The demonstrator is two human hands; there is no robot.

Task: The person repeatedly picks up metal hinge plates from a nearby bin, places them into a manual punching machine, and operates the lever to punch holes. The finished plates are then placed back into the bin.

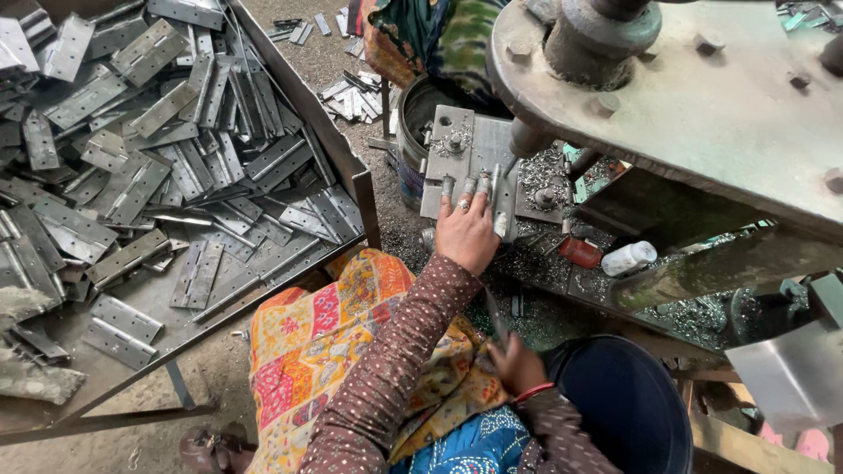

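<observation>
My left hand (465, 230) rests flat on a grey metal jig plate (452, 145) under a drill press. Its fingers press a narrow metal hinge (500, 197) that stands just below the drill bit (511, 163). My right hand (516, 364) is low over my lap, beside a dark blue bucket (623, 404). It grips a thin metal hinge piece (494, 318) that points upward. A red bangle sits on that wrist.
A large metal tray (347, 154) on the left holds several loose hinges (132, 175). The heavy press head (702, 96) overhangs the upper right. A metal can (411, 123), a red bottle (580, 253), a white bottle (629, 257) and metal shavings surround the jig. Someone's patterned clothing (430, 39) shows at the top.
</observation>
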